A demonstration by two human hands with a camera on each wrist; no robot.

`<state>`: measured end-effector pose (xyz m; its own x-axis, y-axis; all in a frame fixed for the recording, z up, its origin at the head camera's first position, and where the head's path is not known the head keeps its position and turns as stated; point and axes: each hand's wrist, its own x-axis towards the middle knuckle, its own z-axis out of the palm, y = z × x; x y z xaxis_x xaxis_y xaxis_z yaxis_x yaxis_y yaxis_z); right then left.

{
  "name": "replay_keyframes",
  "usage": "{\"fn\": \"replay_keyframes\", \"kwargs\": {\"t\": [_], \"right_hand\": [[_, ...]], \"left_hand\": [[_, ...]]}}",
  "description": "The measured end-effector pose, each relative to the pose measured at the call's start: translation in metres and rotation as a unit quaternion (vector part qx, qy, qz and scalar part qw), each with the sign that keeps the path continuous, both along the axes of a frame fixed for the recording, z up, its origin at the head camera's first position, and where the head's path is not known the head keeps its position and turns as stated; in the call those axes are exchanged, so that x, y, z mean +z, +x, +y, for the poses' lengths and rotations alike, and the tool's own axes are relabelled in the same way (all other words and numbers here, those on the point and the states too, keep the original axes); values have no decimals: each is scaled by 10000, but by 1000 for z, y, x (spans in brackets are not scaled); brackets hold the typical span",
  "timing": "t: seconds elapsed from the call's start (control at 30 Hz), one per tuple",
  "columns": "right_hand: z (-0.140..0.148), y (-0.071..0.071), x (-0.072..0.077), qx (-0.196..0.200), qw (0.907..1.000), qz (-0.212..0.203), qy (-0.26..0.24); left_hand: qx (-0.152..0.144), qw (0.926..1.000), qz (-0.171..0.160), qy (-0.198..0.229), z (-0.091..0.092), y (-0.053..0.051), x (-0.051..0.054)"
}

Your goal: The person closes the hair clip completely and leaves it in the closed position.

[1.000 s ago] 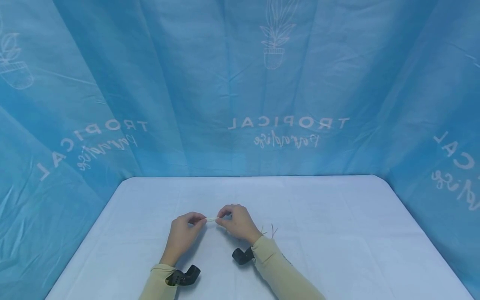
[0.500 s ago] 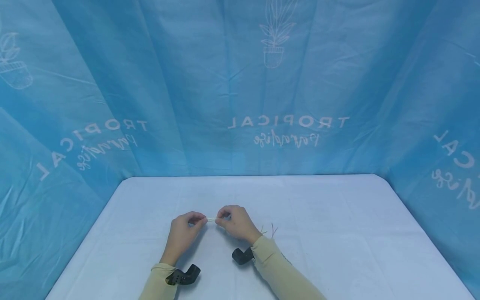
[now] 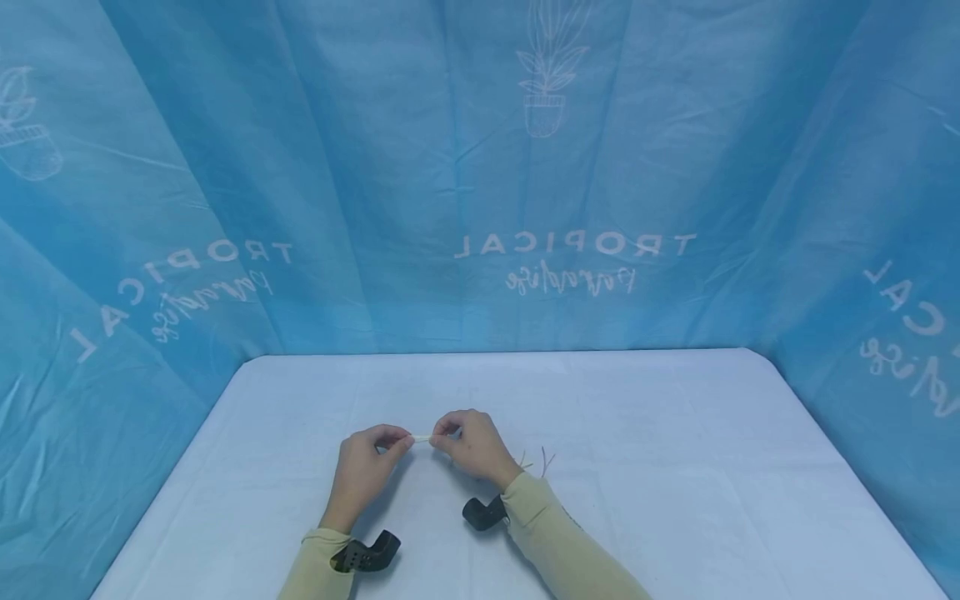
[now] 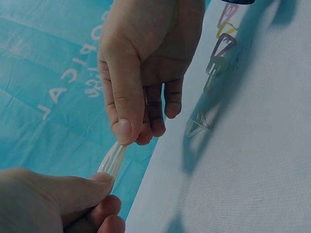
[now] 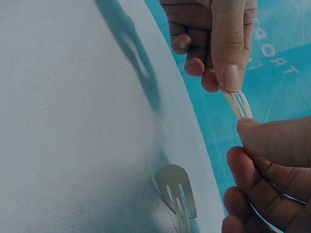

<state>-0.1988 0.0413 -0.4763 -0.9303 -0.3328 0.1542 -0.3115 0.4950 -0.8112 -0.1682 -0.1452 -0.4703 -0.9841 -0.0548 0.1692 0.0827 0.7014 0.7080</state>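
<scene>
The left hand (image 3: 363, 468) pinches one end of a pale hair clip (image 4: 112, 160) in a thumb-and-finger grip; the right hand (image 3: 477, 448) pinches its other end likewise; the clip hangs above the white surface (image 3: 675, 500), where other clips (image 4: 217, 63) lie in a loose row.

Pale slotted hair clip (image 5: 238, 105), pinched btwn L grip (image 3: 365, 468) & R grip (image 3: 476, 447), mid-air

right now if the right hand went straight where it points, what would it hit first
Past the pale clip it already pinches, most likely the left hand; exact depth is unclear.
</scene>
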Motion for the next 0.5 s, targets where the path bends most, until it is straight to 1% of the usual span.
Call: {"fn": "replay_keyframes", "kwargs": {"t": [0.23, 0.37, 0.5], "right_hand": [[-1, 0, 0, -128, 9999, -6, -5], [-1, 1, 0, -126, 9998, 106, -79], [-1, 2, 0, -113, 9995, 262, -114]], "left_hand": [[79, 9999, -16, -61, 1, -1, -1], [135, 9999, -10, -73, 1, -1, -2], [83, 9999, 52, -71, 1, -1, -2]]}}
